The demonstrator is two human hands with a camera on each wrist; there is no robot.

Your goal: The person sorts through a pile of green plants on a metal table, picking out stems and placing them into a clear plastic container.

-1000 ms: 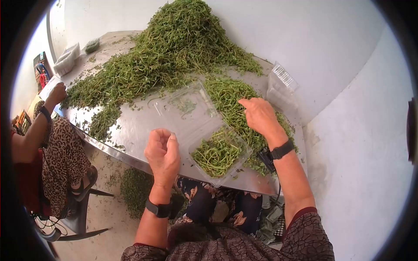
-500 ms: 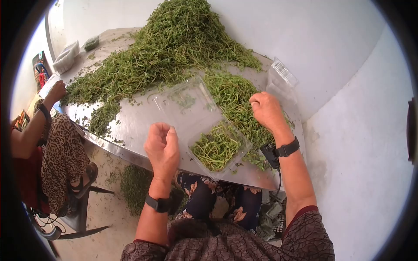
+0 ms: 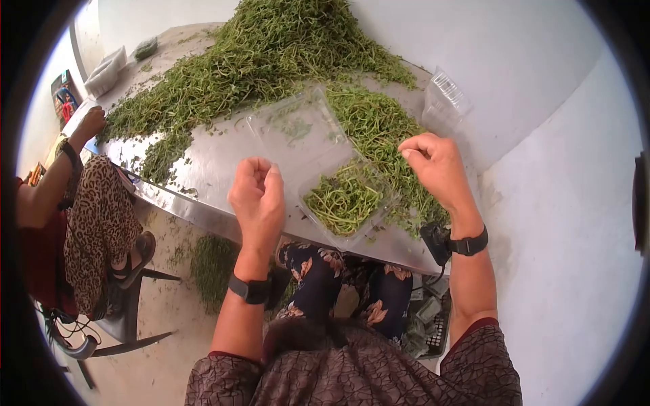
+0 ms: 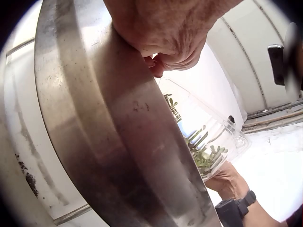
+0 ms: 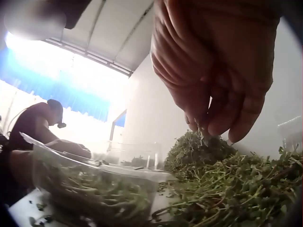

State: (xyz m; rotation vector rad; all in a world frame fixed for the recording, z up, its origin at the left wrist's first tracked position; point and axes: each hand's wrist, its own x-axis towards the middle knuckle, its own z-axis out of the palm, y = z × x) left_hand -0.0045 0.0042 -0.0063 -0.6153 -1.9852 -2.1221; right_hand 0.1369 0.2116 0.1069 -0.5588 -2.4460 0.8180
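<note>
My right hand (image 3: pixel 437 169) is over the right side of a spread of green stems (image 3: pixel 379 122), palm turned inward. Its thumb and fingertips meet, and in the right wrist view they pinch a thin leafy sprig (image 5: pixel 201 133). A clear plastic clamshell box (image 3: pixel 344 247) lies open near the table's front edge, its lid (image 3: pixel 298 122) folded back. Cut green stems (image 3: pixel 344 203) fill its base. Left of the box, my left hand (image 3: pixel 257 199) is at the table edge, fingers loosely curled, with nothing seen in it.
A tall heap of greens (image 3: pixel 291 40) stands at the back of the metal table (image 3: pixel 210 159). Clear empty boxes (image 3: pixel 447 101) lean by the wall on the right. Another person's hand (image 3: pixel 91 122) is at the left end. Below, a black crate (image 3: pixel 440 328) stands at the right.
The right hand has drawn back to the right over the stems, its fingers coming together. The left hand keeps its pose. The head view has tilted slightly, shifting the table upward.
</note>
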